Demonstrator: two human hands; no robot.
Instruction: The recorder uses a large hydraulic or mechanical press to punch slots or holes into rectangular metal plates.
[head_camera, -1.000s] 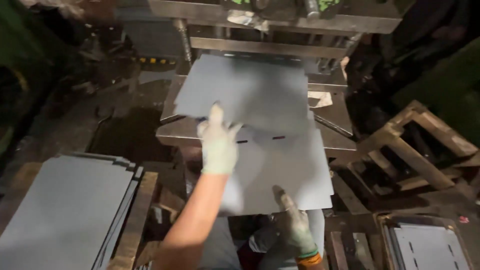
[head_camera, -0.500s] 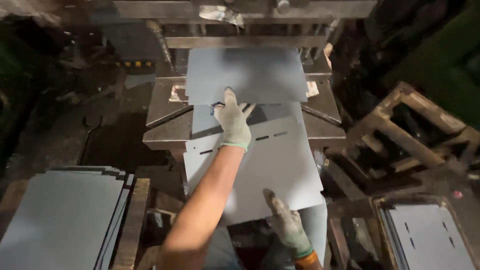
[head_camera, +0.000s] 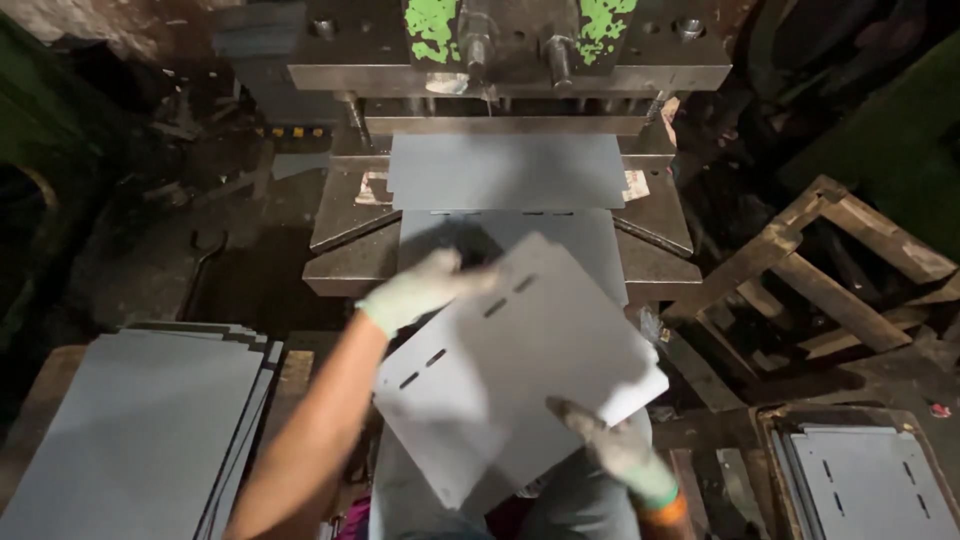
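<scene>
head view: gloved left hand (head_camera: 425, 290) and gloved right hand (head_camera: 618, 448) carry a grey slotted sheet (head_camera: 520, 370), tilted, in front of the press (head_camera: 510, 60).
grip: left fingers curl over the top-left edge, right hand pinches the lower-right edge; both closed on the sheet.
where: sheet hangs over another sheet on the press bed (head_camera: 655, 265).
risk: two edge-only holds; the sheet may slip or cut a glove.
risk: a swinging corner may catch the bed.
nearby: blank stack (head_camera: 130, 430) left; punched sheets in a tray (head_camera: 870, 480) right.
</scene>
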